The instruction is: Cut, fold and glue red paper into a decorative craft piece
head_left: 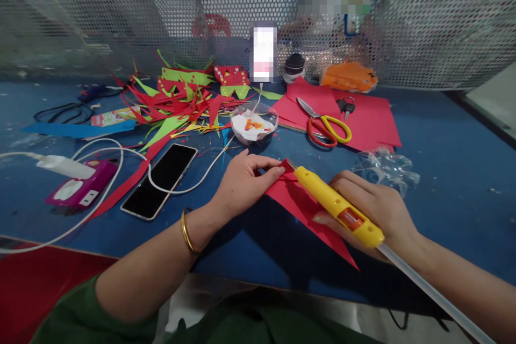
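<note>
My right hand grips a yellow glue gun with a clear glue stick trailing out of its back end. The gun's tip touches the top corner of a red paper triangle lying on the blue table. My left hand, with a gold bangle on the wrist, presses its fingertips on the same corner of the red paper, right beside the tip.
A black phone with a white cable lies to the left, next to a pink device. Behind are red and green paper scraps, a clear bowl, scissors on red sheets, keys, crumpled plastic, a mesh wall.
</note>
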Demonstrator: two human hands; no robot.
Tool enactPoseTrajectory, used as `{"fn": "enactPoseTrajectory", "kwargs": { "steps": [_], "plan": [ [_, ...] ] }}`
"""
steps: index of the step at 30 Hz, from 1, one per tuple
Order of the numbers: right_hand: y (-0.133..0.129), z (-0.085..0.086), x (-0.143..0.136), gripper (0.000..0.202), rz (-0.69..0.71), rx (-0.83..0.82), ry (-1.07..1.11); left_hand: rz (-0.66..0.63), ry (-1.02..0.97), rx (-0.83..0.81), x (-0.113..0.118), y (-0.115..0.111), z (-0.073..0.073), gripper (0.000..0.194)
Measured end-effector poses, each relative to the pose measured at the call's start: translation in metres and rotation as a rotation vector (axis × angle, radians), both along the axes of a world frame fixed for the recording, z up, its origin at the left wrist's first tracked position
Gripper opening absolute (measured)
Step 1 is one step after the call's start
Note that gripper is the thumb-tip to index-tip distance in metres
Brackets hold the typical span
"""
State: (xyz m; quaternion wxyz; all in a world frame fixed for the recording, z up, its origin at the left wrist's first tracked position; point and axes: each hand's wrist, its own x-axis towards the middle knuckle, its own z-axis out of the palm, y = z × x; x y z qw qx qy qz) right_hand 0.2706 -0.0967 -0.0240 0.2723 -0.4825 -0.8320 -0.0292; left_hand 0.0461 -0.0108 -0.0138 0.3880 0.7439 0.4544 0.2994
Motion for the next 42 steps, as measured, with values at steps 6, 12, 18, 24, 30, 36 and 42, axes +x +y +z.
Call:
{"fn": "enactPoseTrajectory", "kwargs": {
  "steps": [6,12,18,24,30,36,42],
  "plan": [
    [-0.0003,0.0008,-0.0001,0.04,-0.014,0.012,-0.01,-0.005,0.016,-0.001,-0.0005,-0.0001,0.0007,0.014],
    [0.0005,0.0008,-0.0009,0.04,-0.016,0.011,-0.018,-0.013,0.015,-0.004,-0.0006,-0.0003,0.0002,0.014],
    [0.0011,0.0005,-0.0011,0.042,-0.018,0.02,-0.021,-0.009,0.023,-0.014,-0.0007,-0.0011,0.0022,0.015],
    [0.0011,0.0,-0.0006,0.043,-0.022,0.019,-0.028,-0.021,0.019,-0.011,-0.0001,-0.0006,0.0012,0.015],
    [0.0003,0.0009,-0.0011,0.042,-0.019,0.012,-0.009,-0.022,0.028,-0.016,0.0004,0.0002,0.0012,0.015],
    [0.0001,0.0006,-0.0013,0.043,-0.029,0.022,-0.015,-0.027,0.024,-0.011,-0.0007,0.0001,0.0016,0.014],
    [-0.0001,0.0005,-0.0015,0.043,-0.034,0.015,-0.042,-0.026,0.025,-0.009,-0.0003,0.0004,0.0018,0.015]
  ]
}}
